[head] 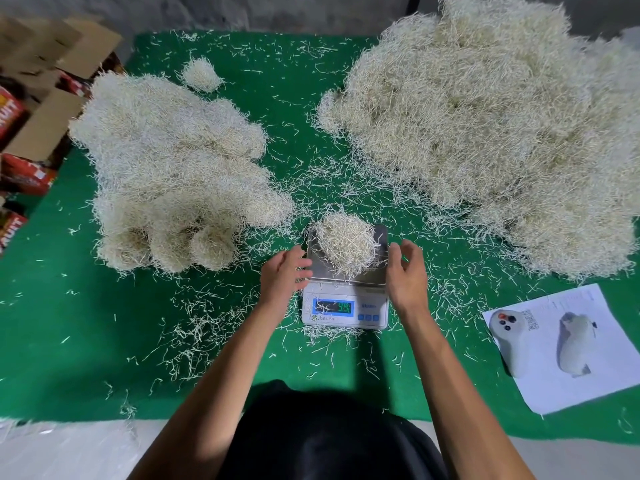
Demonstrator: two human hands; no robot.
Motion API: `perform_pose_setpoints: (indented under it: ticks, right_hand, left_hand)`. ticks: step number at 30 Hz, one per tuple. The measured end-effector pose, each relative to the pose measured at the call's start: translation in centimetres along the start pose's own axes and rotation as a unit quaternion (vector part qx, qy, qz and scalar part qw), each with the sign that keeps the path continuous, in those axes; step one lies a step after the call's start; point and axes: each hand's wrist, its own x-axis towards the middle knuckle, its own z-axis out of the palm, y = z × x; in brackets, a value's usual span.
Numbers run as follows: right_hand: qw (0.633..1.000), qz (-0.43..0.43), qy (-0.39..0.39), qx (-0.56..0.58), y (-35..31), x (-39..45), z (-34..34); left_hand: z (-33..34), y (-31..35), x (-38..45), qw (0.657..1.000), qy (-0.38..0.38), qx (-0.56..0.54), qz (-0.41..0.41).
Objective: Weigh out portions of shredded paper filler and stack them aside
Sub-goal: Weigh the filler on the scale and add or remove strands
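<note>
A small white digital scale [346, 308] with a lit blue display sits on the green mat in front of me. A rounded wad of cream shredded paper [344, 242] rests on its steel pan. My left hand [282, 273] hovers at the pan's left edge, fingers apart, holding nothing. My right hand [405, 271] is at the pan's right edge, fingers spread and curved, also holding nothing. Neither hand touches the wad. A stack of rounded weighed portions [173, 171] lies to the left. A big loose heap of filler [495, 126] fills the right.
Loose shreds litter the green mat [86, 323]. One small separate wad [202, 74] lies at the far left-centre. A printed white sheet [568, 348] lies at the near right. Open cardboard boxes [38, 109] stand off the mat's left edge.
</note>
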Motion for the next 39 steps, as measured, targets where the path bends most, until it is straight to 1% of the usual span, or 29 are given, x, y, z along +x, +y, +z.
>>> perform_pose_setpoints:
  ticks: [3,6,10,11,14,16,21,24,27,30,33,34,37,39]
  right_hand:
    - [1.0,-0.01,-0.004,-0.004,-0.2,0.3,0.4]
    - [1.0,-0.002,-0.009,-0.004,-0.2,0.6,0.7]
    - [1.0,-0.003,-0.009,0.007,0.2,0.6,1.1]
    - [1.0,-0.004,-0.01,0.007,0.4,0.7,1.1]
    - [1.0,-0.009,-0.014,0.001,0.1,1.4,0.8]
    - [1.0,-0.016,-0.015,-0.012,-0.3,2.6,0.3]
    - [0.999,-0.014,-0.019,-0.042,-0.1,7.0,-1.2]
    - [0.994,0.021,-0.062,-0.092,0.4,10.0,-2.2]
    - [0.98,0.019,-0.117,-0.158,0.3,13.1,-2.3]
    - [0.964,-0.005,-0.169,-0.207,-0.6,16.6,-1.0]
    - [0.944,-0.028,-0.208,-0.257,-1.5,19.9,1.9]
    - [0.938,-0.03,-0.225,-0.264,-1.7,21.0,3.1]
    - [0.921,-0.029,-0.27,-0.278,-2.5,24.4,6.7]
    - [0.894,-0.038,-0.283,-0.347,-2.9,26.3,8.9]
  left_hand:
    - [-0.1,-0.1,0.0,1.0,-0.001,-0.003,-0.003]
    - [-0.1,-0.1,-0.1,1.0,-0.003,-0.009,-0.008]
    - [0.4,0.3,-0.1,0.999,-0.004,-0.037,-0.019]
    - [0.7,0.7,-0.2,0.999,-0.017,-0.039,-0.014]
    - [2.9,2.7,0.0,0.995,-0.086,-0.036,0.025]
    - [4.8,4.5,0.4,0.992,-0.113,-0.03,0.04]
    - [7.6,7.3,2.5,0.993,-0.098,-0.016,0.061]
    - [7.8,8.4,4.0,0.989,-0.102,-0.014,0.105]
    - [8.0,9.6,5.9,0.987,-0.09,0.004,0.132]
    - [8.3,10.1,8.5,0.992,-0.044,0.035,0.114]
    - [8.2,10.3,11.2,0.996,0.007,0.06,0.066]
    - [8.0,10.3,12.1,0.996,0.014,0.065,0.059]
    - [7.6,10.1,14.7,0.995,0.021,0.068,0.072]
    - [7.3,9.9,16.3,0.997,0.029,0.042,0.057]
